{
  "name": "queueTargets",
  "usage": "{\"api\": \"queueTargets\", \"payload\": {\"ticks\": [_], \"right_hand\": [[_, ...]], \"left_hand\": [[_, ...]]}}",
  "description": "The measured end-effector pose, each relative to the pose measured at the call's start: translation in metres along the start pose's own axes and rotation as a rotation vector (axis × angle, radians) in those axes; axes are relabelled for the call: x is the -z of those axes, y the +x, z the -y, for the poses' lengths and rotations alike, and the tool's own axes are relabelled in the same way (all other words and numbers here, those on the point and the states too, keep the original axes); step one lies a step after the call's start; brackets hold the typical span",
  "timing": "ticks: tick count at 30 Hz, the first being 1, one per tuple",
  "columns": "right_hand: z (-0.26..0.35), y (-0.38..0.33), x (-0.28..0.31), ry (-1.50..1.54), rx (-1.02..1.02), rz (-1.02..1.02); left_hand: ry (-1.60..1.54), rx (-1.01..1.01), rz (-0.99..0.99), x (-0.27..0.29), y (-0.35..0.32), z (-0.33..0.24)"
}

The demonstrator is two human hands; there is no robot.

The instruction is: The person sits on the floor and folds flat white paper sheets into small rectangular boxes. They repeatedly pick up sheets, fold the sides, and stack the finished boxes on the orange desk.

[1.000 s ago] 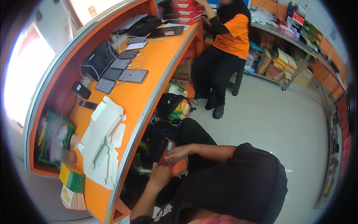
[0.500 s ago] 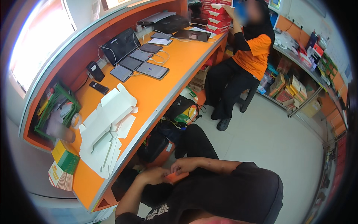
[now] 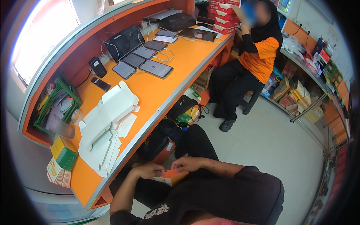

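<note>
A small orange carton (image 3: 173,178) with a pale printed side sits over my lap, its upper flaps partly raised. My left hand (image 3: 149,170) grips its left edge, with the fingertips bent over the rim. My right hand (image 3: 186,164) pinches the top edge at the far right with thumb and fingers. The carton's underside is hidden by my dark shirt and legs. On the orange desk (image 3: 150,88) to the left lie several flat white carton blanks (image 3: 101,120), overlapping one another.
Several phones (image 3: 157,69) with cables lie on the desk by a dark tablet (image 3: 123,43). A green basket (image 3: 56,108) and yellow-green cartons (image 3: 64,153) stand at left. Bags (image 3: 157,138) sit under the desk. A person (image 3: 255,56) sits beside stacked red boxes (image 3: 225,18).
The carton has tipped, so its pale side shows below the orange part. My hands have drawn apart a little, the left shifting left. The view has shifted slightly.
</note>
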State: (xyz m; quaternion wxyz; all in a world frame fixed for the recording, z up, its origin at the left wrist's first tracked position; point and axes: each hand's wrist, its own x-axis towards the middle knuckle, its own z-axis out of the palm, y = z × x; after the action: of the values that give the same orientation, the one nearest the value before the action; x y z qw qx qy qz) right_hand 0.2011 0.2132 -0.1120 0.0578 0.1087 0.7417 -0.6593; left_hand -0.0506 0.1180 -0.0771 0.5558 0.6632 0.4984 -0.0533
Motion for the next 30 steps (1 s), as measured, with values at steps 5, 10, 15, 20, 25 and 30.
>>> {"api": "queueTargets", "payload": {"ticks": [5, 10, 15, 20, 25, 30], "right_hand": [[-0.007, -0.001, -0.003, -0.076, 0.048, -0.002], [0.004, -0.004, 0.004, -0.056, 0.062, 0.015], [0.000, -0.008, -0.009, -0.156, 0.149, -0.067], [0.010, 0.001, -0.023, -0.307, 0.083, -0.102], [-0.013, 0.008, -0.047, -0.425, 0.160, -0.142], [-0.022, 0.013, -0.049, -0.507, 0.217, -0.145]], "left_hand": [[0.020, -0.020, 0.022, 0.003, 0.006, 0.008], [-0.023, -0.001, 0.002, 0.010, 0.013, 0.012], [0.027, 0.025, -0.019, 0.007, 0.029, 0.011], [0.052, 0.086, -0.055, 0.002, 0.037, -0.007], [0.133, 0.033, 0.035, -0.003, 0.055, -0.006], [0.063, 0.022, 0.029, -0.016, 0.054, 0.004]]}}
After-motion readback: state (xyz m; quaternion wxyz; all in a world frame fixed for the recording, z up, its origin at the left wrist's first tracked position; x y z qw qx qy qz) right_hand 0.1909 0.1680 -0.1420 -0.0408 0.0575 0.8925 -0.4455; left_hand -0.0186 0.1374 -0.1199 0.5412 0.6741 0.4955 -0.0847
